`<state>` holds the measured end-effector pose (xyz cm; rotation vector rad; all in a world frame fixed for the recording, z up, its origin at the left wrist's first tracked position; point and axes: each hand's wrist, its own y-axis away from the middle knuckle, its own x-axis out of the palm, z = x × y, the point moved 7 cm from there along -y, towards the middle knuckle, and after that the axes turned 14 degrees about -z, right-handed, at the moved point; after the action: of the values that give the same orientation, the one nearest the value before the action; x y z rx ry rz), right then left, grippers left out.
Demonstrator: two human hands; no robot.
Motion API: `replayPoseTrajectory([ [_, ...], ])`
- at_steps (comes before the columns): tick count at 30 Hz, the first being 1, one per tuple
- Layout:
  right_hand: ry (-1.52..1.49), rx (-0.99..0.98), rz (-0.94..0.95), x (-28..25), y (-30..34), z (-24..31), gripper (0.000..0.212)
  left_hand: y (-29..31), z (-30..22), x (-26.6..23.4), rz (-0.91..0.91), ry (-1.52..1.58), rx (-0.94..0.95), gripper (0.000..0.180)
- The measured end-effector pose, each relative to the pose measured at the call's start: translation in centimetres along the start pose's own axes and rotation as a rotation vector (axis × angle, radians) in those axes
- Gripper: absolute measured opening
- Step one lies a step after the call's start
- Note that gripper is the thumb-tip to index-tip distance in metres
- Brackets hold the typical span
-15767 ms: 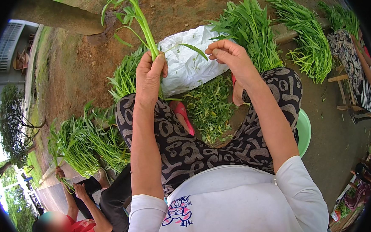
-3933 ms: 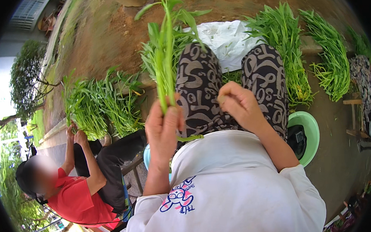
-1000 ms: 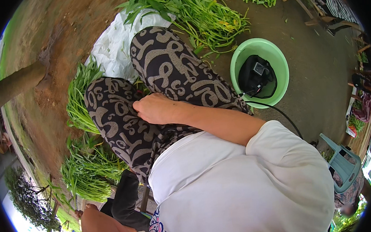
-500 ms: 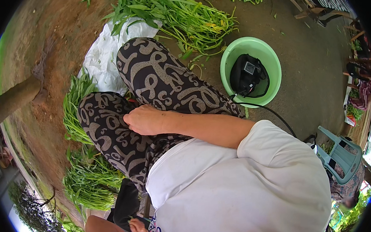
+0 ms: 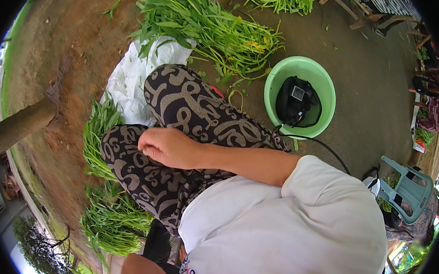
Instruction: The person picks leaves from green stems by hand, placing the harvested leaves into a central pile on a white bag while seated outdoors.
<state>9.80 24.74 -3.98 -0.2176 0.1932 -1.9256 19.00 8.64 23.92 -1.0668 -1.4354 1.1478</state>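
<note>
Patterned trousers [image 5: 188, 114] under right hand [image 5: 167, 147], fingers curled, holding nothing visible; left hand unseen.

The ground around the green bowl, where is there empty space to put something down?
Bare ground lies right of the green bowl, up to the wooden stool legs and down toward the pale plastic chair. More bare dirt lies left of the white sheet. Between bowl and leafy greens it is crowded.
</note>
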Motion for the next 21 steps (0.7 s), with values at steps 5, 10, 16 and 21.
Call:
replayPoseTrajectory([
  [5, -0.051, 0.117, -0.325, -9.0, -6.1, -1.9, 0.011, 1.6, 1.3, 0.5, -0.039, -0.15, -0.072, 0.022],
  [10, 0.196, 0.627, -0.488, -20.1, -5.1, -22.0, 0.022, 19.1, 7.7, 7.0, 0.525, -0.073, -1.226, 0.027],
  [16, 1.156, 0.98, -0.147, -23.5, 6.7, -30.1, 0.04, 28.9, 6.9, 8.2, 0.88, -0.038, -1.122, 0.019],
  [21, 1.164, 1.016, -0.208, -26.1, 8.2, -32.2, 0.054, 28.5, 6.5, 9.3, 0.835, -0.114, -0.85, 0.022],
])
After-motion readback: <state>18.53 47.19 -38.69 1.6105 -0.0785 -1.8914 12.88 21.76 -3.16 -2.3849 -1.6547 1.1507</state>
